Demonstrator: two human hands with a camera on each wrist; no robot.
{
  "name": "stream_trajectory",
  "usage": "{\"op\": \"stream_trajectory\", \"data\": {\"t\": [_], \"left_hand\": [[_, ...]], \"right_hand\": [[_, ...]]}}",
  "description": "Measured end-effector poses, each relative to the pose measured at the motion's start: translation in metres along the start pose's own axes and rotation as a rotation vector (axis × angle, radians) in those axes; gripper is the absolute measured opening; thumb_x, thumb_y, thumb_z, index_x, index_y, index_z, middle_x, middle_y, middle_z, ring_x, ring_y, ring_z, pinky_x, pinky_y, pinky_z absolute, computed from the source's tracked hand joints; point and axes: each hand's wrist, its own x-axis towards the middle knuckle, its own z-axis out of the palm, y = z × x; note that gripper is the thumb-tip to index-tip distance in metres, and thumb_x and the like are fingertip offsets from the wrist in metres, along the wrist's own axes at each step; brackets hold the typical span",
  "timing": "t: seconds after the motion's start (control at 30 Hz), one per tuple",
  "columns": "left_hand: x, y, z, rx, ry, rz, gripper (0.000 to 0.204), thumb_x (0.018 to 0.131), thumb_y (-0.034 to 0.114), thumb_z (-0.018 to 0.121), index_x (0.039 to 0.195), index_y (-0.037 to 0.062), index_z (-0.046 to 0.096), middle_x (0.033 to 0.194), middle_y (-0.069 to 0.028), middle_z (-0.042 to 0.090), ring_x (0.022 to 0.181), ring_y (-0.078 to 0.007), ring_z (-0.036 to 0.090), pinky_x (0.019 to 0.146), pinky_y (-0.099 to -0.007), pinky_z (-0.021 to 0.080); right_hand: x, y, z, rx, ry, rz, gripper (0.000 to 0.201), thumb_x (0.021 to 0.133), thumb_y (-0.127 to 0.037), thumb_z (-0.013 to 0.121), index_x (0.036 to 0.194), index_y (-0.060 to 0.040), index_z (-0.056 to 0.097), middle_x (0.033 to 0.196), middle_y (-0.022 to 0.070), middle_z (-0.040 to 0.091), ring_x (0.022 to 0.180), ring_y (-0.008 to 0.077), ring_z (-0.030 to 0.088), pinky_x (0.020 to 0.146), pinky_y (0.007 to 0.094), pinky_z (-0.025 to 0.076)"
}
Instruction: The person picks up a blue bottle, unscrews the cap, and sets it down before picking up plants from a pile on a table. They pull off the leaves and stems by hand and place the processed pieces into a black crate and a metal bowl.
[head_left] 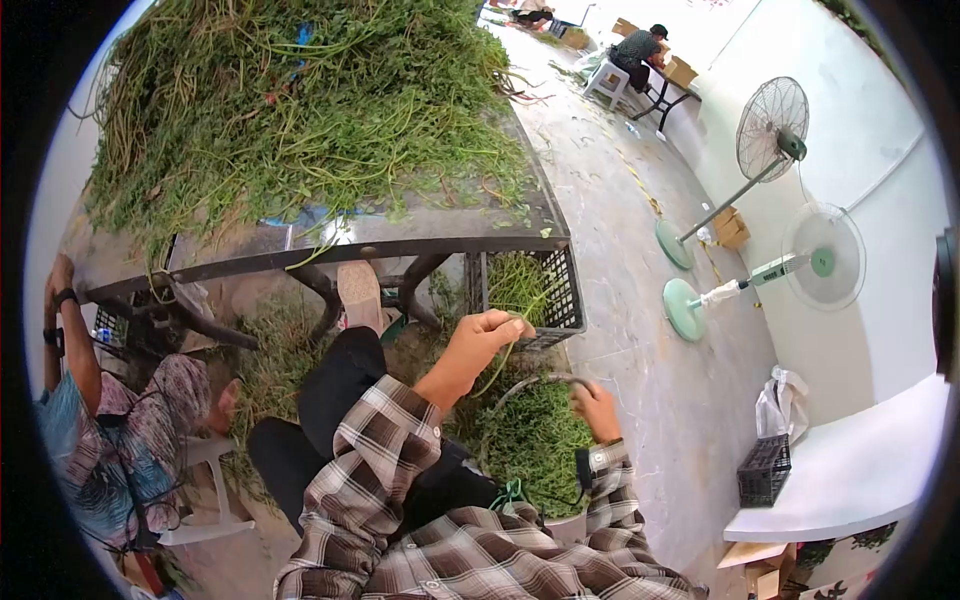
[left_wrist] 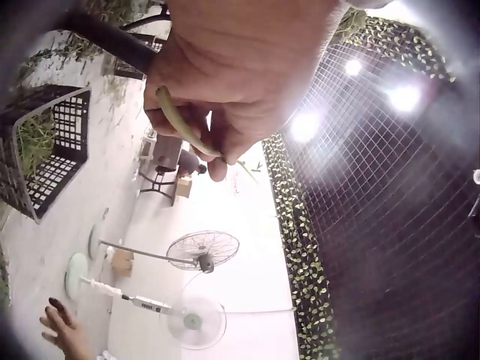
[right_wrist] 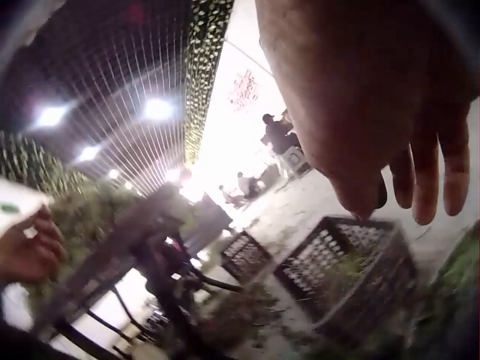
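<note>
My left hand (head_left: 470, 355) is raised in front of the table and pinches a green stem (left_wrist: 184, 127), which curves across the fingers in the left wrist view. My right hand (head_left: 597, 412) is over the right rim of a round container (head_left: 487, 425) heaped with green leafy sprigs (head_left: 535, 445). Its fingers (right_wrist: 426, 180) hang fairly straight and apart in the right wrist view, with nothing seen between them. On the table (head_left: 400, 222) beyond the hands lies a large heap of leafy stems (head_left: 310, 120).
A black crate (head_left: 572, 290) with green stems stands by the table corner. Stems litter the floor under the table. Another person (head_left: 120, 440) sits at the left. Two standing fans (head_left: 772, 130) are at the right, near a white counter (head_left: 850, 470) and a small black crate (head_left: 765, 470).
</note>
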Motion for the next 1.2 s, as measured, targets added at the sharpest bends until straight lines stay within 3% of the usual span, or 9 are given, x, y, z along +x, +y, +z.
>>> {"op": "stream_trajectory", "data": {"t": [0.33,0.4,0.53,0.63,0.73,0.8,0.87,0.93,1.2], "left_hand": [[-0.002,-0.009,-0.02,-0.136,0.013,-0.156,0.023,0.088,0.023,0.055,0.095,0.0034,0.064,0.088,0.0,0.06,0.08,-0.0075,0.051,0.07,-0.0248,0.041],[-0.003,-0.004,-0.016,-0.133,0.081,-0.089,0.026,0.088,0.025,0.054,0.101,0.0041,0.063,0.091,0.0002,0.06,0.081,-0.0073,0.05,0.07,-0.0244,0.041],[0.003,-0.009,-0.013,-0.03,0.105,-0.129,0.035,0.089,0.028,0.052,0.114,0.0052,0.057,0.096,0.0005,0.06,0.081,-0.0072,0.049,0.071,-0.0235,0.04],[0.004,-0.008,-0.01,-0.009,0.083,-0.134,0.036,0.088,0.028,0.053,0.114,0.0034,0.057,0.094,-0.001,0.059,0.078,-0.0081,0.048,0.068,-0.0234,0.04],[0.002,-0.003,-0.011,-0.021,0.053,-0.114,0.034,0.089,0.028,0.052,0.112,0.0026,0.058,0.089,-0.0013,0.058,0.074,-0.0088,0.047,0.063,-0.0227,0.039],[0.005,-0.007,-0.014,-0.068,0.063,-0.151,0.033,0.09,0.029,0.051,0.109,0.0025,0.059,0.085,-0.0008,0.057,0.072,-0.0085,0.046,0.062,-0.0226,0.039],[0.003,-0.003,-0.014,-0.079,0.069,-0.129,0.033,0.091,0.029,0.049,0.106,0.0019,0.06,0.083,-0.0004,0.056,0.07,-0.008,0.046,0.062,-0.0225,0.039],[0.001,0.002,-0.012,-0.085,0.103,-0.097,0.033,0.092,0.03,0.047,0.105,0.0019,0.06,0.083,-0.0003,0.057,0.068,-0.0081,0.045,0.061,-0.0222,0.038],[-0.036,0.079,-0.048,-0.195,0.163,0.275,0.036,0.091,0.033,0.047,0.099,0.0015,0.062,0.077,0.0004,0.058,0.065,-0.0074,0.051,0.058,-0.0215,0.04]], "right_hand": [[-0.006,-0.123,0.121,0.563,-0.463,0.034,0.014,0.089,-0.015,0.05,0.085,-0.0032,0.055,0.06,-0.003,0.044,0.048,0.0057,0.038,0.043,0.022,0.027],[-0.005,-0.125,0.114,0.151,-0.096,-0.319,0.012,0.089,-0.015,0.051,0.084,-0.0049,0.056,0.061,-0.0042,0.045,0.05,0.0037,0.038,0.043,0.0208,0.028],[0.025,-0.133,0.069,0.12,0.343,-0.465,0.012,0.089,-0.014,0.048,0.084,-0.0059,0.055,0.057,-0.0043,0.041,0.044,0.0031,0.034,0.039,0.0206,0.027],[0.089,-0.111,0.017,0.215,0.374,-0.459,0.015,0.089,-0.017,0.048,0.081,-0.0057,0.055,0.056,-0.0034,0.041,0.042,0.0047,0.035,0.038,0.0219,0.028],[0.144,-0.049,-0.022,-0.277,0.277,-0.447,0.018,0.088,-0.021,0.049,0.083,-0.005,0.057,0.056,-0.0024,0.041,0.041,0.0058,0.035,0.037,0.0226,0.029],[0.131,-0.057,-0.022,-0.495,0.5,-0.675,0.022,0.082,-0.012,0.053,0.094,0.0064,0.057,0.071,0.0135,0.059,0.068,0.0234,0.051,0.064,0.0383,0.042],[0.105,-0.074,-0.012,-0.402,0.46,-0.707,0.021,0.085,-0.014,0.053,0.094,0.0041,0.059,0.063,0.0068,0.055,0.057,0.0164,0.049,0.054,0.0322,0.041],[0.078,-0.098,0.002,0.087,0.151,-0.258,0.02,0.087,-0.016,0.052,0.093,0.0015,0.06,0.057,-0.0003,0.047,0.047,0.0079,0.041,0.042,0.0246,0.034],[0.048,-0.191,0.033,0.139,-0.053,-0.395,0.019,0.089,-0.014,0.05,0.09,0.001,0.061,0.056,-0.0036,0.042,0.042,0.0041,0.036,0.038,0.0206,0.028]]}}
